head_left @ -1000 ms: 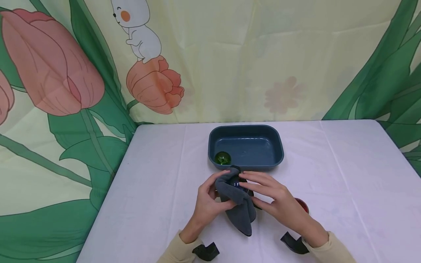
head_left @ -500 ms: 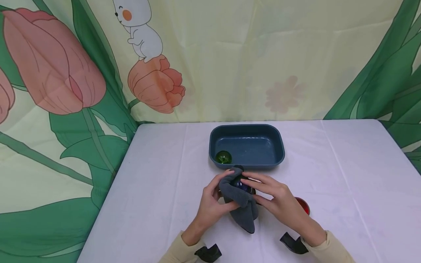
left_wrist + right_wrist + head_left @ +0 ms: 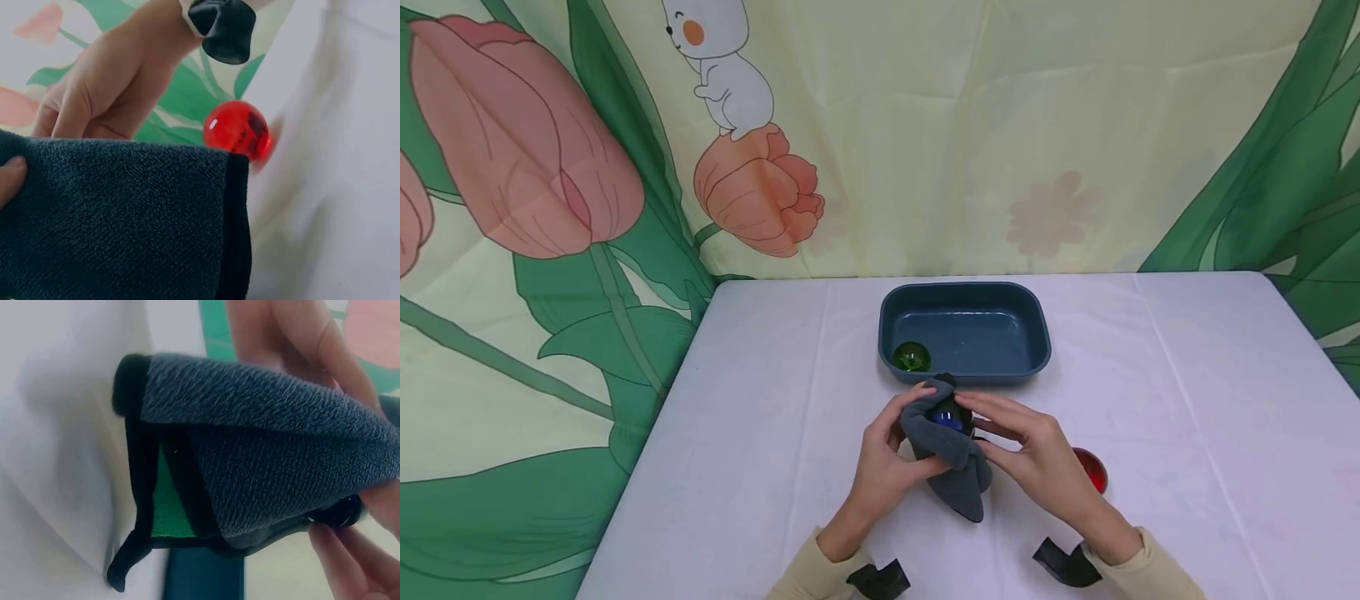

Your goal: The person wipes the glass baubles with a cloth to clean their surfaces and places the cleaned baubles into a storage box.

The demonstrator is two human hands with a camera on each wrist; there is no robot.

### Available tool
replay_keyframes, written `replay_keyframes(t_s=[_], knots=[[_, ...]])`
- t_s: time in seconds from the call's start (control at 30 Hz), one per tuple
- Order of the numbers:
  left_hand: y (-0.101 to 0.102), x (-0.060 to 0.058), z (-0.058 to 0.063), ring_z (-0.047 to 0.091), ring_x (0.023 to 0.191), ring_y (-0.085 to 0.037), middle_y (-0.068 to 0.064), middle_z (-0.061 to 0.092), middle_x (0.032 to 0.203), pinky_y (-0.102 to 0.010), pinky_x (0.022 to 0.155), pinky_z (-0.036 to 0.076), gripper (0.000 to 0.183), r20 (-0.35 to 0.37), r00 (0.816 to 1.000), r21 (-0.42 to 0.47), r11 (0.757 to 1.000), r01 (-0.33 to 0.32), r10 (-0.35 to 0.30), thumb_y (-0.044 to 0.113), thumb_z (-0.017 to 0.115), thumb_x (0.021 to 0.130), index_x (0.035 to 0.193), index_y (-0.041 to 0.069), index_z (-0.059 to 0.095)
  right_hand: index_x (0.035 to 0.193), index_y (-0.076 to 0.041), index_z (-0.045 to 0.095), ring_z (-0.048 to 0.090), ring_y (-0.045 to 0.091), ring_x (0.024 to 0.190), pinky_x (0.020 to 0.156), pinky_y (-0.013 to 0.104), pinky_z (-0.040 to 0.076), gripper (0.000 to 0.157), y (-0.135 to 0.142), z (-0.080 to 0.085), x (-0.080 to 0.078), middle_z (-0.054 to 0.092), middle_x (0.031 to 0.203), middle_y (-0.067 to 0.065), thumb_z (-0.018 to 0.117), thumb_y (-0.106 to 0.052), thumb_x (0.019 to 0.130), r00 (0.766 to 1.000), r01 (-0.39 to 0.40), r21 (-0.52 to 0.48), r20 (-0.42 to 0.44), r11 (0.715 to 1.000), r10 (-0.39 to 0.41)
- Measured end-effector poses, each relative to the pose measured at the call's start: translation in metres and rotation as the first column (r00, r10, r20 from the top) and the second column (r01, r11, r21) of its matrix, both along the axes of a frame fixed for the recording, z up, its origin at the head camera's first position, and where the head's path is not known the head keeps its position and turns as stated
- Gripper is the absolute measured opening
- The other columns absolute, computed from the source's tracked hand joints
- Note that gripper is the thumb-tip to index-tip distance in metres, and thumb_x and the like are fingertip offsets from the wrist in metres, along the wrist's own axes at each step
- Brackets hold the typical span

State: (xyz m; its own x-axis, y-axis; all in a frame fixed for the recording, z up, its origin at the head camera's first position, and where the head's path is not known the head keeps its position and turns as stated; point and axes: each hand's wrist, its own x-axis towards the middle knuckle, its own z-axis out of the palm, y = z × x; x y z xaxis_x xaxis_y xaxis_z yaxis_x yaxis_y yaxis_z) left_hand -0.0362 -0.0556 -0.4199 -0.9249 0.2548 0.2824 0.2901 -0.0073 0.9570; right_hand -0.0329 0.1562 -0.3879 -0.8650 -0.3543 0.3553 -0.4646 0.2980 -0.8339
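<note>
In the head view my left hand (image 3: 887, 454) grips a dark grey-blue cloth (image 3: 958, 479) folded around a shiny blue ball (image 3: 951, 415). My right hand (image 3: 1037, 458) holds the ball's right side with bent fingers and thumb. The right wrist view shows the cloth (image 3: 262, 462) with black edging and a green patch inside the fold. There a small dark part of the ball (image 3: 340, 512) peeks out against the fingertips (image 3: 331, 550). Cloth and fingers hide most of the ball. On the table, partly behind my right hand, sits a translucent red ball (image 3: 1095, 470).
A dark blue rectangular basin (image 3: 977, 323) stands just beyond my hands, a green translucent ball (image 3: 912, 357) in its near left corner. White cloth covers the table (image 3: 760, 392). A printed curtain (image 3: 925, 167) hangs behind its far edge. Black straps (image 3: 880, 579) hang at both wrists.
My right fingers have shifted on the blue ball, so more of its blue face shows. Hands and cloth have moved slightly to the right and away from me.
</note>
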Motion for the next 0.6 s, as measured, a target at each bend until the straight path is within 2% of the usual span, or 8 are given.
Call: replay_keyframes(t_s=[0.13,0.23,0.37,0.47,0.6], knots=[[0.0015,0.0,0.0022,0.047,0.137,-0.023,-0.004,0.049,0.149,-0.03,0.107,0.046,0.066,0.05,0.999,0.011,1.0,-0.005,0.005,0.004,0.083,0.078,0.137,0.017,0.057,0.133,-0.007,0.062,0.058,0.003,0.121,0.089,0.024,0.055,0.064,-0.0001,0.0012,0.0009,0.064,0.132,0.012,0.077,0.014,0.075,1.0,0.018,-0.009,0.015,1.0,-0.017],[0.0022,-0.0003,0.0037,0.053,0.131,-0.021,-0.005,0.05,0.148,-0.029,0.102,0.05,0.066,0.071,0.997,0.018,1.0,-0.007,0.006,0.003,0.083,0.077,0.136,0.016,0.058,0.132,-0.007,0.063,0.057,0.001,0.122,0.089,0.023,0.054,0.063,0.0003,0.0028,0.0011,0.064,0.132,0.012,0.077,0.014,0.074,0.999,0.025,-0.011,0.021,1.0,-0.024],[0.0024,-0.0017,0.0051,0.061,0.12,-0.021,-0.011,0.052,0.145,-0.029,0.094,0.055,0.065,0.05,0.999,0.041,0.999,-0.007,0.005,-0.002,0.083,0.075,0.134,0.01,0.059,0.13,-0.007,0.065,0.057,0.0,0.121,0.089,0.023,0.055,0.062,0.0025,0.004,0.0011,0.064,0.131,0.013,0.077,0.015,0.073,1.0,0.017,-0.031,0.017,0.999,-0.016],[0.0017,-0.0026,0.0062,0.062,0.119,-0.021,-0.015,0.053,0.143,-0.028,0.092,0.056,0.064,0.025,1.0,0.063,0.998,-0.008,0.006,-0.005,0.083,0.073,0.132,0.006,0.06,0.13,-0.006,0.064,0.057,0.0,0.121,0.091,0.022,0.054,0.062,0.0046,0.0038,0.0,0.063,0.131,0.014,0.077,0.016,0.073,1.0,-0.012,-0.046,0.016,0.999,0.012],[-0.0009,-0.003,0.0065,0.064,0.116,-0.018,-0.015,0.056,0.141,-0.026,0.09,0.056,0.064,0.025,0.999,0.081,0.996,-0.037,0.036,-0.007,0.084,0.071,0.129,0.005,0.062,0.136,-0.013,0.06,0.052,0.004,0.129,0.097,0.017,0.049,0.068,0.0053,0.0013,-0.0022,0.057,0.14,0.007,0.077,0.013,0.076,0.999,-0.031,0.048,-0.029,0.998,0.032]])
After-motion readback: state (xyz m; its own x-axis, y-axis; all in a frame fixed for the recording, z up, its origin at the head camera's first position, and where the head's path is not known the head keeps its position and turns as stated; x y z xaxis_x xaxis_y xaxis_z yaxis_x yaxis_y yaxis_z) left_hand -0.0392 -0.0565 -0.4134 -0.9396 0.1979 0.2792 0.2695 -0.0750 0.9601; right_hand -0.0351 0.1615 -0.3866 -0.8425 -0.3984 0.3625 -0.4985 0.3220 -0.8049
